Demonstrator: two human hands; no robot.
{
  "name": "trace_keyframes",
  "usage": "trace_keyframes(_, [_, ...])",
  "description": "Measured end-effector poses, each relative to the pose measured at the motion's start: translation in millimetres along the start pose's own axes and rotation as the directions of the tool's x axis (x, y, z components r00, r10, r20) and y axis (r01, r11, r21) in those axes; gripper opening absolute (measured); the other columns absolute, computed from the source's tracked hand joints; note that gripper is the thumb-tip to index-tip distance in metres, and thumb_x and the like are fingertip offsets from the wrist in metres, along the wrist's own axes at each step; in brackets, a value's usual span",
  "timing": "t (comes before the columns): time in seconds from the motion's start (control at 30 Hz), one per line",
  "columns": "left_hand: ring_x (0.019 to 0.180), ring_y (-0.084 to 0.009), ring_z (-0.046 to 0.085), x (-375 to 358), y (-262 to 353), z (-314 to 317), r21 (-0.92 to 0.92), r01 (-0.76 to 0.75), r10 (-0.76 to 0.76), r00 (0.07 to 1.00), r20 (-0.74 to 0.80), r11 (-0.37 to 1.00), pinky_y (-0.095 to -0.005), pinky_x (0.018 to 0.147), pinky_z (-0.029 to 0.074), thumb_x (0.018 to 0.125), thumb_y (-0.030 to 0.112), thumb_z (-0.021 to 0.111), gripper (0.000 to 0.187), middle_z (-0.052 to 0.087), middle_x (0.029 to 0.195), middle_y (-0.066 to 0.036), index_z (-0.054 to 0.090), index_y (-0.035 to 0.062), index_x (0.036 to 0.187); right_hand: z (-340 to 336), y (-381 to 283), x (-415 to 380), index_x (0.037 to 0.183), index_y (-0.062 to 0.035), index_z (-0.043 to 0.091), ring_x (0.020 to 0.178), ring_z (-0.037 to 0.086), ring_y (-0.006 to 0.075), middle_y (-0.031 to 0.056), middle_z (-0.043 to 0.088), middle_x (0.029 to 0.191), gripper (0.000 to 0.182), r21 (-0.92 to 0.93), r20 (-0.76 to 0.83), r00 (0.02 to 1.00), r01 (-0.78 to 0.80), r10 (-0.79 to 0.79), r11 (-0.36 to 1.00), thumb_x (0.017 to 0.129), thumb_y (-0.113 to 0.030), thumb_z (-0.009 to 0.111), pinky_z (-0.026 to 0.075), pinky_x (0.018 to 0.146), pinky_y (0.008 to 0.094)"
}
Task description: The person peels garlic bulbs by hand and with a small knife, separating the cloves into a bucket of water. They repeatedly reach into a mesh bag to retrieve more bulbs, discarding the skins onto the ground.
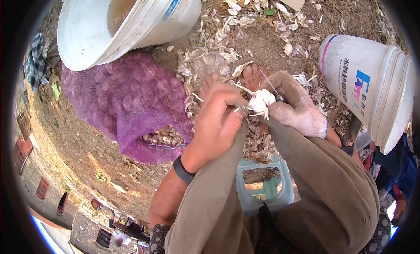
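A white garlic bulb, partly peeled with loose skin hanging off, is between my two hands above my feet. My left hand, bare with a black wristband, pinches the bulb's skin at its left side. Around the bulb's right side curls my right hand, in a dirty white glove. A thin metal blade with a dark handle is also in my right hand, its tip pointing up and left. Peeled garlic skins litter the ground below.
A purple mesh sack of garlic lies open at left. Behind it a white bucket leans, with brownish liquid inside. Another white bucket stands at right. A pale green stool is below me. Other people are at the right edge and lower left.
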State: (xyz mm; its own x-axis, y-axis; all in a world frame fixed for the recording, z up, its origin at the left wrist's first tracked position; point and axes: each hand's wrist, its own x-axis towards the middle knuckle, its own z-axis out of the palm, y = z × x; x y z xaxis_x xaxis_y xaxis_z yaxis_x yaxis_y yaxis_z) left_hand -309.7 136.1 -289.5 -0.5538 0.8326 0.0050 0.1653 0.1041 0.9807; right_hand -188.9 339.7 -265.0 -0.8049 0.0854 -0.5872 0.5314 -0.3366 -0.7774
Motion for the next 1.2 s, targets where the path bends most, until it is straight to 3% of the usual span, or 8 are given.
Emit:
trace_keyframes(0.2, [0.098, -0.0299, 0.061, 1.6, 12.1, 9.9, -0.166, 0.073, -0.091, 0.991, -0.103, 0.983, -0.0393, 0.084, 0.05, 0.085, -0.003, 0.067, 0.022, 0.061, 0.105, -0.015, 0.06, 0.0016, 0.105, -2.8, 1.4, -2.1, 0.115, -0.0014, 0.061, 0.114, 0.055, 0.0162, 0.0081, 0.06, 0.114, 0.034, 0.055, 0.016, 1.0, -0.024, 0.023, 0.998, 0.088, -0.019, 0.072, 0.042, 0.106, 0.0357])
trace_keyframes(0.3, [0.093, -0.0292, 0.062, 1.9, 2.4, 2.5, -0.007, 0.022, -0.021, 0.999, 0.037, 1.0, -0.0399, 0.083, 0.05, 0.087, -0.002, 0.067, 0.018, 0.062, 0.099, -0.014, 0.061, 0.0011, 0.104, -3.3, -2.5, -1.9, 0.115, -0.001, 0.061, 0.113, 0.056, 0.0165, 0.0078, 0.06, 0.114, 0.034, -0.036, 0.056, 0.998, -0.005, 0.007, 0.999, 0.088, -0.018, 0.071, 0.044, 0.104, 0.0357])
trace_keyframes(0.57, [0.098, -0.0357, 0.061, -11.2, -6.7, 2.8, 0.02, 0.381, -0.379, 0.923, -0.068, 0.924, -0.0424, 0.093, 0.049, 0.094, 0.0, 0.06, 0.011, 0.063, 0.098, -0.019, 0.06, 0.0004, 0.105, -10.2, -1.1, -5.1, 0.11, -0.0019, 0.064, 0.099, 0.061, 0.017, 0.0075, 0.062, 0.107, 0.038, -0.228, 0.064, 0.987, 0.161, -0.15, 0.96, 0.077, -0.019, 0.07, 0.047, 0.089, 0.0316])
trace_keyframes(0.8, [0.104, -0.0354, 0.062, 4.7, 17.5, -11.0, 0.4, 0.186, -0.037, 0.935, -0.352, 0.898, -0.0442, 0.099, 0.048, 0.089, -0.003, 0.062, 0.028, 0.064, 0.106, -0.019, 0.061, -0.0005, 0.117, -13.6, -7.6, -10.0, 0.12, -0.0009, 0.062, 0.116, 0.057, 0.0186, 0.0084, 0.062, 0.117, 0.039, -0.091, 0.092, 0.993, 0.081, -0.073, 0.993, 0.087, -0.019, 0.074, 0.042, 0.106, 0.0366])
trace_keyframes(0.87, [0.102, -0.0335, 0.063, 2.3, 7.1, -16.9, 0.134, 0.097, -0.079, 0.987, -0.137, 0.986, -0.0432, 0.096, 0.05, 0.088, -0.002, 0.065, 0.034, 0.064, 0.11, -0.019, 0.061, -0.0004, 0.122, -13.5, -8.9, -9.2, 0.122, -0.0014, 0.061, 0.115, 0.059, 0.0185, 0.0092, 0.062, 0.117, 0.04, -0.233, 0.066, 0.993, 0.11, -0.097, 0.966, 0.088, -0.019, 0.074, 0.044, 0.104, 0.0367])
trace_keyframes(0.93, [0.099, -0.0294, 0.067, 1.2, 23.8, -11.6, -0.26, 0.339, -0.332, 0.941, 0.069, 0.904, -0.04, 0.089, 0.054, 0.089, 0.003, 0.07, 0.043, 0.065, 0.113, -0.016, 0.058, 0.0001, 0.13, -11.1, -10.5, -9.6, 0.124, -0.0019, 0.061, 0.113, 0.06, 0.0182, 0.0098, 0.063, 0.117, 0.041, -0.339, 0.065, 0.991, 0.129, -0.114, 0.932, 0.089, -0.019, 0.074, 0.047, 0.101, 0.0365])
trace_keyframes(1.03, [0.099, -0.0249, 0.069, 4.0, 22.1, -1.5, 0.052, 0.149, -0.155, 0.976, 0.154, 0.987, -0.0356, 0.087, 0.054, 0.09, 0.006, 0.073, 0.047, 0.067, 0.11, -0.015, 0.056, 0.0001, 0.134, -9.4, -11.3, -6.3, 0.127, -0.0025, 0.059, 0.106, 0.063, 0.0183, 0.0108, 0.065, 0.114, 0.045, -0.407, 0.098, 0.981, 0.19, -0.164, 0.893, 0.088, -0.018, 0.076, 0.051, 0.095, 0.0359])
trace_keyframes(1.2, [0.094, -0.0158, 0.07, -2.1, 21.7, 0.6, -0.224, 0.392, -0.351, 0.914, 0.202, 0.892, -0.0296, 0.083, 0.055, 0.092, 0.004, 0.072, 0.048, 0.069, 0.11, -0.011, 0.051, 0.0004, 0.135, -2.9, -7.4, -2.8, 0.129, -0.0035, 0.058, 0.09, 0.069, 0.0228, 0.0136, 0.069, 0.104, 0.052, -0.465, 0.155, 0.947, 0.322, -0.282, 0.824, 0.085, -0.018, 0.082, 0.055, 0.083, 0.0367])
